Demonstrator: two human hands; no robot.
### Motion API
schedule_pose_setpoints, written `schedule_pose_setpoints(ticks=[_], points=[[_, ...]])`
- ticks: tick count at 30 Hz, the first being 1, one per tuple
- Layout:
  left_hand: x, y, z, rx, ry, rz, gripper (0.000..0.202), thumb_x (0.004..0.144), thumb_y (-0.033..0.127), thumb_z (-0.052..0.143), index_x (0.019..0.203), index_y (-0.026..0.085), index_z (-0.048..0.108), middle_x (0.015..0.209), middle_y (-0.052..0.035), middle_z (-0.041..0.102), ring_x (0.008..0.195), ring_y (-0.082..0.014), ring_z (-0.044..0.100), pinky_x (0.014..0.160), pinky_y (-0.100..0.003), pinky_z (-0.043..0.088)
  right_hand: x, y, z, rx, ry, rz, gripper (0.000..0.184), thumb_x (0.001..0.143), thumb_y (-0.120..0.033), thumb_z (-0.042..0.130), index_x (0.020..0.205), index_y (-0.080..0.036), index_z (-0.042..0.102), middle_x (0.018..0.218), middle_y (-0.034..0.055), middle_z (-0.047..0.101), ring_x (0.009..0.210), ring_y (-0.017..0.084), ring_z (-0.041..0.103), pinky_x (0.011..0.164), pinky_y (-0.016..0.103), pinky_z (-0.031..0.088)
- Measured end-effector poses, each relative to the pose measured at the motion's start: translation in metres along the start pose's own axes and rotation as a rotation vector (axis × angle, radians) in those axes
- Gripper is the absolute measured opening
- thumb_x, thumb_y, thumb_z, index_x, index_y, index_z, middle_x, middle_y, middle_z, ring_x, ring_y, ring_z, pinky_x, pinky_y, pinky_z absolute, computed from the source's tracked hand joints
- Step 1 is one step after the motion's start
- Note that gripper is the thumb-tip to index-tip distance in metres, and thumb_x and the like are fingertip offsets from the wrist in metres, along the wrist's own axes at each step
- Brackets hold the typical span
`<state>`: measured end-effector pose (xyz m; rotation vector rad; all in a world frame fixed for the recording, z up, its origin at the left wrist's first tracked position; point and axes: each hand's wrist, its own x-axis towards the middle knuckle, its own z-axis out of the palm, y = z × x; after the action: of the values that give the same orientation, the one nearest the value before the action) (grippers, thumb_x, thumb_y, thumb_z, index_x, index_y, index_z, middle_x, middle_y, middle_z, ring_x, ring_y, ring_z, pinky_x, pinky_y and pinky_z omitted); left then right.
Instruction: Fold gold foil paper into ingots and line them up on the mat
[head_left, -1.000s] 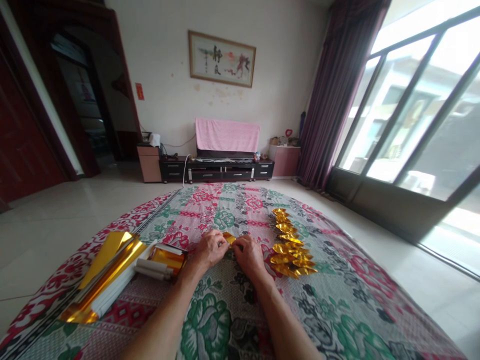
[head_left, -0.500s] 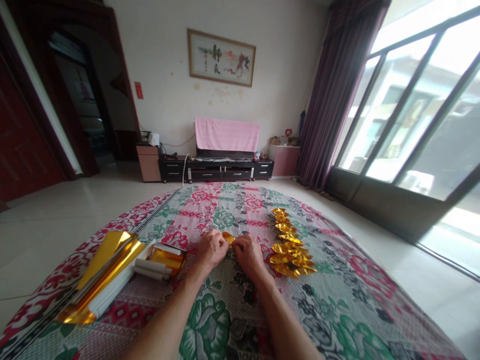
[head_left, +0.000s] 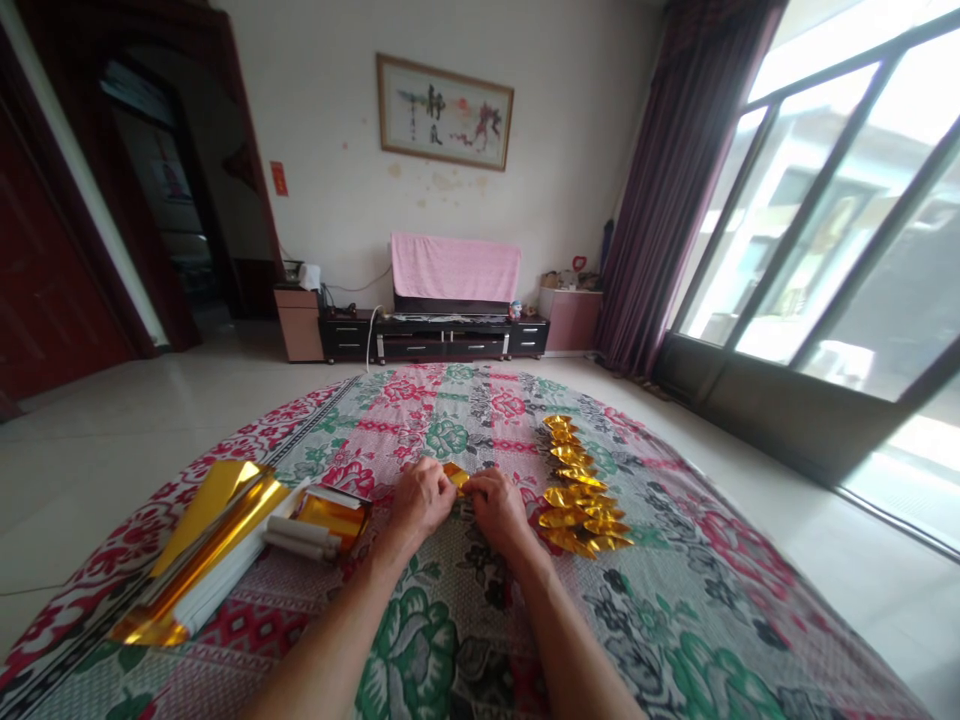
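Both hands meet at the middle of a flowered cloth (head_left: 465, 640) spread over a round surface. My left hand (head_left: 421, 498) and my right hand (head_left: 496, 507) are closed, fingers pinched on a small piece of gold foil paper (head_left: 455, 474) between them. Just right of my right hand lies a row of several folded gold foil pieces (head_left: 577, 490). To the left of my left hand sits a stack of gold foil sheets (head_left: 202, 545) with white rolled papers (head_left: 300, 535) and a small gold packet (head_left: 334, 515).
Beyond the cloth is a tiled floor (head_left: 112, 440). A dark TV cabinet (head_left: 442, 340) with a pink cover (head_left: 455, 268) stands against the far wall. A large window (head_left: 840, 230) with a purple curtain (head_left: 667, 190) runs along the right. A dark doorway (head_left: 165, 200) is at left.
Hands stay together on the gold foil piece with only slight finger movement; the view has shifted a little.
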<state>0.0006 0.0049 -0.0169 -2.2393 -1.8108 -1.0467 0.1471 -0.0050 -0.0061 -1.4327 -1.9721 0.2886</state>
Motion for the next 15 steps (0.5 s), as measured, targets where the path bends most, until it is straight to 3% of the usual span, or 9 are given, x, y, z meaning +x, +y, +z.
schedule_pose_setpoints(ticks=[15], points=[[0.0006, -0.0065, 0.0051, 0.022, -0.027, 0.046, 0.014, 0.074, 0.017, 0.054, 0.059, 0.017, 0.053, 0.077, -0.0052, 0.057, 0.08, -0.0172, 0.054, 0.076, -0.029, 0.041, -0.0019, 0.0, 0.0014, -0.018, 0.022, -0.007, 0.025, 0.077, -0.014, 0.049, 0.079, -0.026, 0.072, 0.091, 0.0001, 0.067, 0.084, 0.013, 0.056, 0.079, 0.022, 0.038]])
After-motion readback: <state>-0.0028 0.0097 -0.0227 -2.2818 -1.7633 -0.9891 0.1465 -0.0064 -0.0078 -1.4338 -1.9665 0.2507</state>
